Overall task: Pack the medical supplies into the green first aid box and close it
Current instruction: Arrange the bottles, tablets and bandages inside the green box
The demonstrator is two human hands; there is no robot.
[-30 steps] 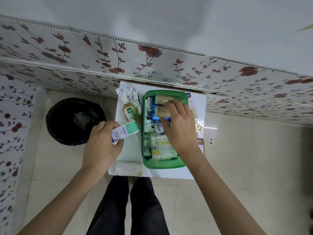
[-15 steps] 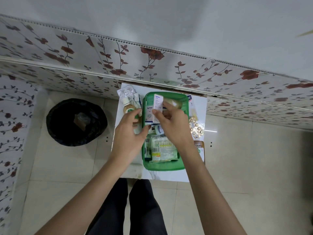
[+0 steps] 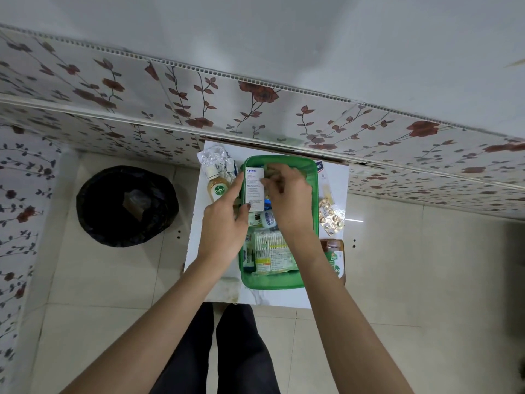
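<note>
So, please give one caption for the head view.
Both hands place a white carton into the green first aid box.

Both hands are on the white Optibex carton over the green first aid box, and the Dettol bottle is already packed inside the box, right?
Not quite. The head view shows the amber Dettol bottle lying on the white tabletop, left of the green first aid box, not inside it. The rest holds: the left hand and right hand both hold the white Optibex carton over the box.

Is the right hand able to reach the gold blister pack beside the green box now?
Probably yes, once free. The gold blister pack lies uncovered just right of the right hand, but that hand is busy at the white carton.
</note>
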